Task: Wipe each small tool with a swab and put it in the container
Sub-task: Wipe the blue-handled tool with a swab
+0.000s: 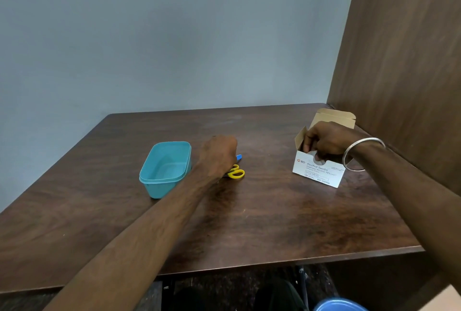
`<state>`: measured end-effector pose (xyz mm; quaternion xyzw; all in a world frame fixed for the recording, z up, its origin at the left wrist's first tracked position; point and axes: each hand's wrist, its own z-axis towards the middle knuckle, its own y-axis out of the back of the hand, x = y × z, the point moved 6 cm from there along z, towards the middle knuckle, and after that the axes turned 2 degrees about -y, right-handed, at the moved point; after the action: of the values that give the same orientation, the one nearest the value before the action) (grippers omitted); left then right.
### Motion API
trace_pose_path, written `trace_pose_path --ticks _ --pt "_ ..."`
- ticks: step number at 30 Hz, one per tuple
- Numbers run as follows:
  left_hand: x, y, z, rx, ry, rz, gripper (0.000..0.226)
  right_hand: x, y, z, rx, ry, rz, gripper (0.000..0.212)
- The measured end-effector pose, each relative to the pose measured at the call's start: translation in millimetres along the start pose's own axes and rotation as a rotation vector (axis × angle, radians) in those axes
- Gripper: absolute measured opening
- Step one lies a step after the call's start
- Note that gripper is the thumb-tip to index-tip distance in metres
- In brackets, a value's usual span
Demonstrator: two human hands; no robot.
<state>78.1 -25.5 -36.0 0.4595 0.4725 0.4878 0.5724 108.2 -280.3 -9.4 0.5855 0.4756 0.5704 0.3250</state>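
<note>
A teal plastic container (164, 169) stands open on the brown table (274, 223). Just to its right, my left hand (218, 155) has its fingers curled down over a blue tool (239, 157); only the tool's tip shows past the hand. Yellow-handled scissors (236, 172) lie on the table beside the wrist, partly hidden. At the right, a white box of alcohol swabs (318, 172) stands with its flap open. My right hand (324, 142) reaches into the box, fingers inside and thumb at the front cut-out, pinching a pale swab packet (313, 154).
A brown wooden panel (399, 61) rises along the table's right side, close behind the swab box. A grey wall closes off the back. My right wrist wears a metal bangle (361, 153). A blue round object (339, 305) sits on the floor below the table's front edge.
</note>
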Motion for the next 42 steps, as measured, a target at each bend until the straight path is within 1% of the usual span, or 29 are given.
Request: trace_pose_path --ticks 3,7,13,16,20,24,26,30,33,35,36,38,40,42 --pt "-0.8 3.4 -0.5 -0.061 0.003 -0.007 0.018 1.9 1.7 -2.1 0.003 0.015 -0.011 0.033" --pt "-1.4 9.2 0.0 -0.157 0.018 -0.043 0.021 4.7 2.4 -2.7 0.014 0.020 0.076 0.029" --pt "-1.1 15.6 -1.7 -0.343 0.046 -0.266 0.022 2.9 3.9 -1.5 0.032 0.001 0.186 0.007" --pt "-1.2 15.6 -2.2 -0.436 0.048 -0.371 0.019 2.9 2.7 0.0 0.046 0.004 0.167 0.009" --pt "0.9 11.0 -4.5 -0.525 0.065 -0.464 0.020 6.7 7.9 0.8 0.022 0.019 0.003 0.014" --pt "4.6 4.0 -9.7 -0.594 0.056 -0.478 0.022 2.8 11.7 0.8 0.010 -0.014 0.055 0.023" --pt "7.5 3.0 -10.2 -0.621 0.047 -0.488 0.022 1.2 13.5 2.8 -0.006 -0.006 0.047 0.023" --pt "11.8 4.2 -9.2 -0.633 0.053 -0.516 0.022 -0.3 19.3 8.9 -0.003 0.025 0.006 0.022" --pt "16.7 6.6 -11.9 -0.616 0.116 -0.649 0.020 1.9 32.4 11.6 -0.033 0.068 0.020 0.017" --pt "20.1 7.3 -14.2 -0.584 0.173 -0.750 0.020 8.6 39.6 9.7 -0.021 0.098 0.100 0.015" --pt "21.2 7.9 -15.1 -0.574 0.187 -0.811 0.020 13.3 44.7 9.5 -0.041 0.122 0.135 0.014" --pt "21.9 8.0 -16.3 -0.566 0.196 -0.936 0.018 26.8 55.1 7.6 -0.125 0.180 0.211 0.011" --pt "21.9 6.7 -16.2 -0.551 0.199 -1.033 0.014 45.1 60.4 4.1 -0.213 0.251 0.344 0.007" --pt "21.7 4.4 -15.0 -0.538 0.192 -1.096 0.012 66.9 55.3 2.5 -0.232 0.323 0.473 0.006"
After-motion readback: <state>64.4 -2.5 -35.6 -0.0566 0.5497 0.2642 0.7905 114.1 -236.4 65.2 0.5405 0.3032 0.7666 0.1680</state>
